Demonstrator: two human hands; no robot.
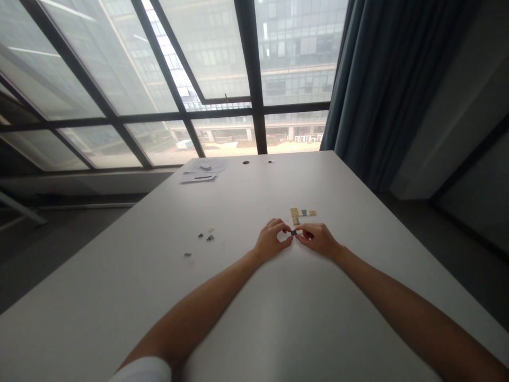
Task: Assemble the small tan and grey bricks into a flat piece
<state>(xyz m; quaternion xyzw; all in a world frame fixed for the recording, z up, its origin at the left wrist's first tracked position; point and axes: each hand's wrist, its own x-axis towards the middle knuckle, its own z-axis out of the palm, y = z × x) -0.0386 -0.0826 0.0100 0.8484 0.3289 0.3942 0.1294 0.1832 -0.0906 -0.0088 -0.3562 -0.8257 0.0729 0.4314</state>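
Between my two hands is a small dark square piece (294, 232), too small to name more exactly. My left hand (273, 237) pinches its left side between thumb and fingertips. From the right, my right hand (317, 237) pinches the same piece, its fingers curled. Just beyond my hands lies an L-shaped arrangement of small tan and dark tiles (304, 212), flat on the white table (254, 313). Its near end comes close to my fingertips; whether they touch it I cannot tell.
Left of my hands are several small dark bits (210, 238) and a pale piece (211, 229). Another dark bit (187, 254) lies nearer. Papers (199, 178) with a white object lie at the far left edge. A dark round spot (245, 162) is at the back, before the windows.
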